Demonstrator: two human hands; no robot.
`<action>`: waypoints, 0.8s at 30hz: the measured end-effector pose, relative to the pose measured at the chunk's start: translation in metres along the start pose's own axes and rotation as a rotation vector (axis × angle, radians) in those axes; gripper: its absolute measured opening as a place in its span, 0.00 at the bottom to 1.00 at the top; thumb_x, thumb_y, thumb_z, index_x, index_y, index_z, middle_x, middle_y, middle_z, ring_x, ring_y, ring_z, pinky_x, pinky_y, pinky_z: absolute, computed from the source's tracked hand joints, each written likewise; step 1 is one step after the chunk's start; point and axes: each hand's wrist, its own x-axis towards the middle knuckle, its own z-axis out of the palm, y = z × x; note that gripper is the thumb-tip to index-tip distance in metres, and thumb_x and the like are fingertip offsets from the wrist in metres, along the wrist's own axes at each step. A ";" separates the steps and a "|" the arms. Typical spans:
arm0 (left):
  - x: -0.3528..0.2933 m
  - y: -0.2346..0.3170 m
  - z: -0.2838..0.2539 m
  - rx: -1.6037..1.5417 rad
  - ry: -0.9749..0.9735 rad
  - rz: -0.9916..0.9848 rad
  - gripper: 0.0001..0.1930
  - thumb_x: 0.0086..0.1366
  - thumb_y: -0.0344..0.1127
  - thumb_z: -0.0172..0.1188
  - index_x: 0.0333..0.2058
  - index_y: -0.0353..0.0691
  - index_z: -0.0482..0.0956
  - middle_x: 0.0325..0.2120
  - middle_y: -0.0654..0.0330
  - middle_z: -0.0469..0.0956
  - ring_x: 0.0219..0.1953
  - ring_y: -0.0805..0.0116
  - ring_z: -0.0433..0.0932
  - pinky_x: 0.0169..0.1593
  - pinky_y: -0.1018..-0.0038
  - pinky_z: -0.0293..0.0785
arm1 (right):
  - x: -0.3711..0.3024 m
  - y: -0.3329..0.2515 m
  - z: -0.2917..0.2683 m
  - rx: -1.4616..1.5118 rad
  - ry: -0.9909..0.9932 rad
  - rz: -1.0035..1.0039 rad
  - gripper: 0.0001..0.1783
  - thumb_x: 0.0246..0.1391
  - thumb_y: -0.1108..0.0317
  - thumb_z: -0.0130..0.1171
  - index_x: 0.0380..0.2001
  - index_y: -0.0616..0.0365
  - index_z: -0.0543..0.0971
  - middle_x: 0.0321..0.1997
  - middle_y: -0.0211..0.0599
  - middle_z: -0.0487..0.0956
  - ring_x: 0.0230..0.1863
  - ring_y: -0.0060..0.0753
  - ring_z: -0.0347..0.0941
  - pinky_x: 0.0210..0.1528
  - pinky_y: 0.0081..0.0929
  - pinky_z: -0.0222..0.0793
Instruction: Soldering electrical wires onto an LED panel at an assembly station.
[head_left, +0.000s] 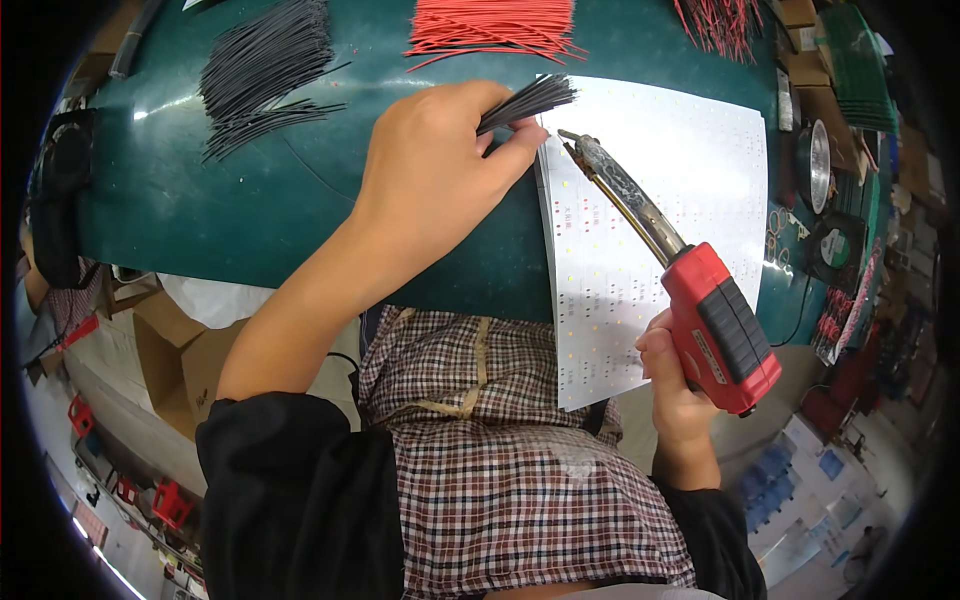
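My left hand [430, 155] is closed around a bundle of thin black wires [538, 100], whose ends fan out past the fingers to the right. In my right hand [675, 390] is a red and black soldering gun [722, 325], gripped by its handle. Its long metal barrel points up and left, and the tip hangs just right of my left fingertips. Beneath the tip lies a stack of white circuit board sheets [660, 150] dotted with small yellow and red marks. The sheets reach over the table's near edge.
On the green table [180, 215] lie a pile of black wires [265, 65], a pile of red wires [490, 25] and mixed red and black wires [722, 25]. A round metal dish [819, 165] stands at right. An open cardboard box [175, 345] sits below, left.
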 end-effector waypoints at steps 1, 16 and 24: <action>0.000 -0.001 0.001 0.023 0.004 0.015 0.08 0.62 0.33 0.70 0.34 0.34 0.84 0.25 0.62 0.82 0.25 0.78 0.75 0.29 0.80 0.70 | 0.001 0.000 0.001 0.023 -0.005 0.003 0.05 0.61 0.74 0.63 0.38 0.64 0.78 0.27 0.35 0.78 0.22 0.19 0.68 0.24 0.19 0.64; -0.001 -0.003 0.004 0.112 0.080 0.137 0.09 0.60 0.32 0.70 0.30 0.33 0.81 0.22 0.57 0.80 0.22 0.70 0.77 0.29 0.76 0.74 | 0.004 0.002 0.001 -0.077 -0.047 -0.044 0.05 0.61 0.74 0.63 0.36 0.63 0.77 0.26 0.33 0.77 0.22 0.18 0.68 0.25 0.19 0.64; -0.002 -0.001 0.005 0.145 0.096 0.162 0.09 0.60 0.33 0.70 0.30 0.33 0.82 0.23 0.56 0.80 0.22 0.67 0.77 0.28 0.75 0.74 | 0.002 0.002 -0.001 -0.084 -0.006 -0.053 0.04 0.59 0.76 0.61 0.33 0.62 0.74 0.22 0.33 0.74 0.20 0.20 0.67 0.23 0.19 0.63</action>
